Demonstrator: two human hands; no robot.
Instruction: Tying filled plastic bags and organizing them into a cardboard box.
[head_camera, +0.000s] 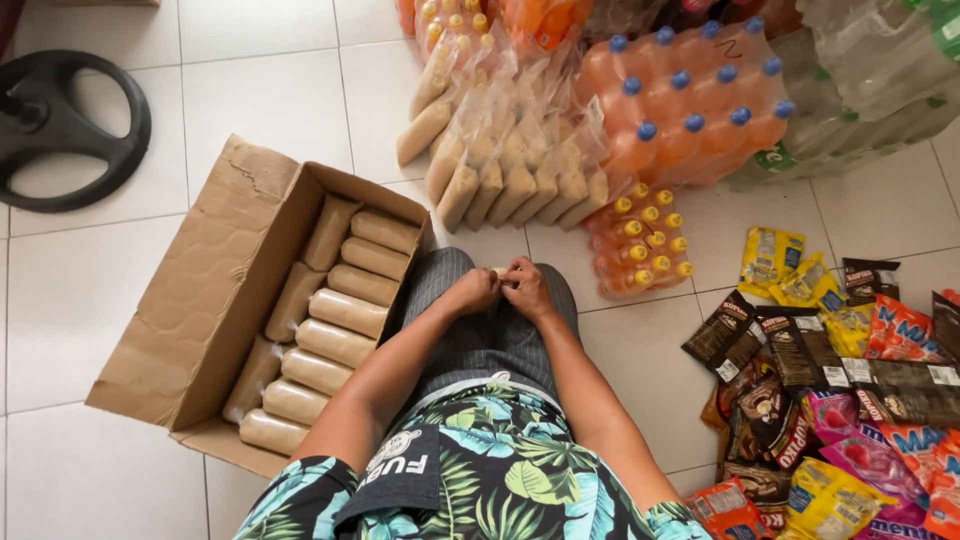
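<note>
My left hand (474, 291) and my right hand (527, 289) meet over my knees, fingers pinched together on a small pale item (501, 273) that is mostly hidden between them. Left of my legs lies an open cardboard box (190, 320) packed with several tan, sausage-shaped plastic bags (347, 312). More of the same tan bags (510, 165) lean in a row on the tiled floor just beyond my hands.
Shrink-wrapped packs of orange drink bottles (690, 105) and small yellow-capped bottles (642, 240) stand ahead. Clear bottle packs (880, 70) sit at top right. Strips of snack sachets (840, 390) cover the floor on the right. A black round base (60, 130) lies at top left.
</note>
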